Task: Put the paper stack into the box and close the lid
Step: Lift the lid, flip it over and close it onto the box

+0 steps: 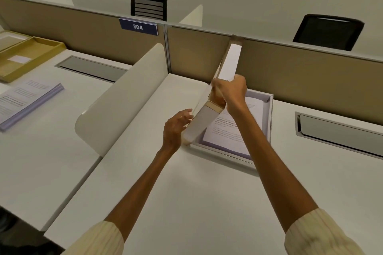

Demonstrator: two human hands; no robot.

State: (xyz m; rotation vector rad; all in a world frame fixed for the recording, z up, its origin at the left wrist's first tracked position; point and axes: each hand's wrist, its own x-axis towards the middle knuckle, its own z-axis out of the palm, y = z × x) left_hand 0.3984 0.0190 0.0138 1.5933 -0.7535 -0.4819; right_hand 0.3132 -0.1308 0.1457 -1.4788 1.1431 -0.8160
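A white box (pixel 269 118) lies open on the desk against the tan partition. A printed paper stack (pixel 226 130) rests inside it, partly hidden by my right forearm. The white lid (pixel 230 64) stands nearly upright along the box's left side, tilted over the box. My right hand (pixel 230 93) is shut on the lid's upper edge near its middle. My left hand (pixel 176 126) has its fingers spread, touching the lid's outer face near the bottom corner.
A curved white divider (pixel 124 97) stands left of the box. On the neighbouring desk lie a second paper stack (pixel 29 101) and an open tan box (pixel 31 56). Grey cable hatches (pixel 339 132) (pixel 91 68) are set into both desks. Black chairs stand beyond the partition.
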